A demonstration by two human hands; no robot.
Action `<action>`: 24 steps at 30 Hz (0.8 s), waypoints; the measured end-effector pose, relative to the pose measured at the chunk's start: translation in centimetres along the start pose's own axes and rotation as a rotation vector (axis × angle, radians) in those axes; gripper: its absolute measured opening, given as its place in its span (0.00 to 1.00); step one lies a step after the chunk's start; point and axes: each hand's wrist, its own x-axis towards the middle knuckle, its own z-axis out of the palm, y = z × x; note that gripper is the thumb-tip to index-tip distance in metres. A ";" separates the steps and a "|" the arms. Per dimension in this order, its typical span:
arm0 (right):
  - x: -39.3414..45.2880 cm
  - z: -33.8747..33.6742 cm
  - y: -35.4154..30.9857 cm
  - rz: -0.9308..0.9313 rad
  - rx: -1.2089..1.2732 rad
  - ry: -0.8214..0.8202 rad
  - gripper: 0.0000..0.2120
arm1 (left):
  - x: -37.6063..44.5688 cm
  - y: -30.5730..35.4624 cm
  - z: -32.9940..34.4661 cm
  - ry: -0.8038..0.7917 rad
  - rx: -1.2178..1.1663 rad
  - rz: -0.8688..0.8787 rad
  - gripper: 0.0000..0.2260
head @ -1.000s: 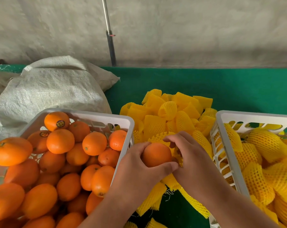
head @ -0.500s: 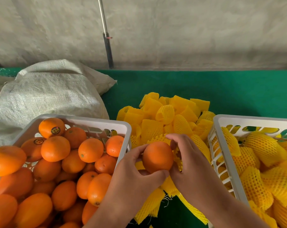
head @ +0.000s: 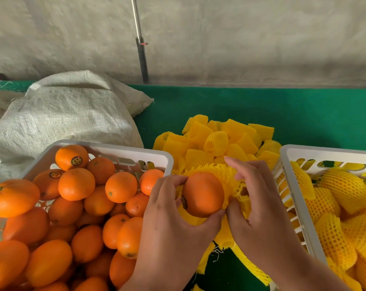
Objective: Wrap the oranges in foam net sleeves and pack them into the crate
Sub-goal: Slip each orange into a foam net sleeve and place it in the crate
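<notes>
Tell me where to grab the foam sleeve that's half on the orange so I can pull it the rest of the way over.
Pinch the stretched open rim of the foam sleeve where it curls round the orange, coming from the right, where the right hand already holds it. The left hand cups the bare side, so the net probably has to be drawn leftward over the fruit.

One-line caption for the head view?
Left hand holds an orange while right hand stretches a sleeve over it, between two crates.

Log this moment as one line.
step: sleeving | left hand: holds orange | right hand: pulls foam sleeve around it | not crated
</notes>
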 end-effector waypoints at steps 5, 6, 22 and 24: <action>0.0 0.0 0.4 0.152 0.028 -0.035 0.29 | -0.2 0.0 0.2 -0.048 -0.043 0.066 0.32; 0.0 0.1 0.5 0.169 0.035 -0.039 0.26 | -0.3 0.0 0.2 -0.051 -0.032 0.081 0.33; 0.5 -0.1 -0.1 0.102 0.124 0.130 0.04 | -0.8 -0.7 0.6 -0.068 0.178 0.159 0.34; 0.5 -0.2 -0.4 0.047 0.133 0.137 0.04 | -0.7 -0.7 0.6 -0.068 0.185 0.118 0.35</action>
